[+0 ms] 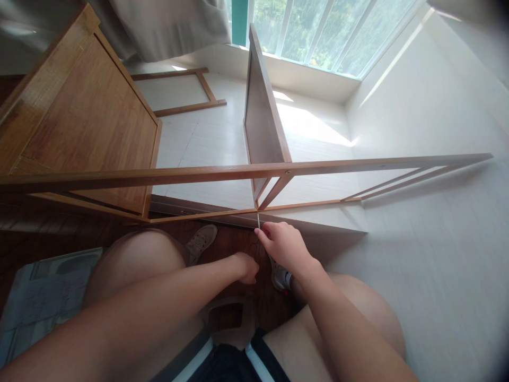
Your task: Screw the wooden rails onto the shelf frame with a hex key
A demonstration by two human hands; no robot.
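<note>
My right hand [284,244] pinches a thin silver rod [258,219], which looks like a hex key. Its upper end meets the lower rail of a long wooden frame [191,174], where an upright panel [264,106] joins it. Below and to the left, my left hand [246,268] is curled closed, apart from the wood. Whatever its fingers may hold is hidden. A bolt hole [288,172] shows in the frame's upper rail, above my right hand.
A large wooden panel [91,122] stands at the left. Another wooden frame [191,109] lies on the white ledge [199,138] behind. A wall [429,223] bounds the right side, near the long frame's end. Between my legs is a plastic stool [246,318].
</note>
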